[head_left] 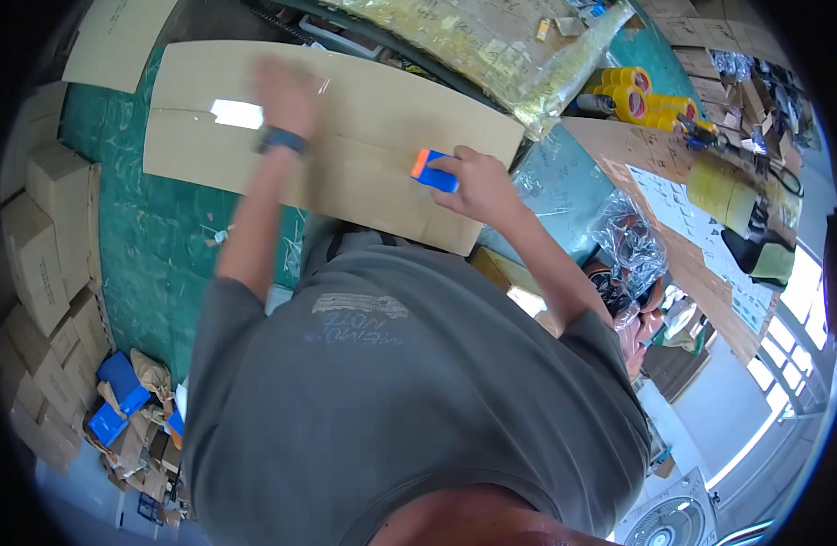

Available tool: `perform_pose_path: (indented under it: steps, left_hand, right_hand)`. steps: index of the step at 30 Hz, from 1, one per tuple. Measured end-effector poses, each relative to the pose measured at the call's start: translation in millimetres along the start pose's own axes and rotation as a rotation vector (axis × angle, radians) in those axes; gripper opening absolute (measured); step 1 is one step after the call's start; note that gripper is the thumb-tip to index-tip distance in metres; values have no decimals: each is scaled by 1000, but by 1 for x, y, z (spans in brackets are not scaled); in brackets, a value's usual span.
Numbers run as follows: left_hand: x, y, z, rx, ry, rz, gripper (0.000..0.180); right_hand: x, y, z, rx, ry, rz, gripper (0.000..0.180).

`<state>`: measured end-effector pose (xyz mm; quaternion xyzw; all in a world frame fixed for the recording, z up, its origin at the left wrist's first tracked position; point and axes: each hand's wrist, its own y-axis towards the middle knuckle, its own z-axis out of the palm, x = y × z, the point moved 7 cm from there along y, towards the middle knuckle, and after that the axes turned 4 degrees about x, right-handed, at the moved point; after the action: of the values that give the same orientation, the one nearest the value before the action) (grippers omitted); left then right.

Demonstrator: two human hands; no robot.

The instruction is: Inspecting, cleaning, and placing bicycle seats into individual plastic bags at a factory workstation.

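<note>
A wide brown cardboard box (391, 109) lies in front of me, a seam running along its top. On the left part of that seam a patch (237, 114) shines white, like glossy tape catching light. My left hand (286, 96), a dark band on its wrist, is over the box just right of the patch; motion smears its fingers. My right hand (477, 182) is closed on a small blue block with an orange end (435, 170), held at the right part of the box. Its exact kind is unclear.
A green work surface (154, 218) spreads beneath the box. Yellow tape rolls (629, 96) stand at the right, near scissors (700, 132) and a crumpled clear plastic bag (623, 232). Cartons (45, 264) are stacked at the left. A yellowish wrapped bundle (491, 55) lies behind the box.
</note>
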<state>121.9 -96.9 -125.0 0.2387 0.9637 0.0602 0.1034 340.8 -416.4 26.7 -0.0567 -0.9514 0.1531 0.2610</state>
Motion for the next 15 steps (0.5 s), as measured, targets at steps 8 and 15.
perform_pose_path:
  steps: [8,15]
  left_hand:
    - [-140,-122,-29,153,-102,151,108]
    - [-168,-110,-23,126,-81,235,108]
  right_hand:
    - [-146,-160,-36,158,-142,26,42]
    - [-210,-66,144,31,-64,-10,46]
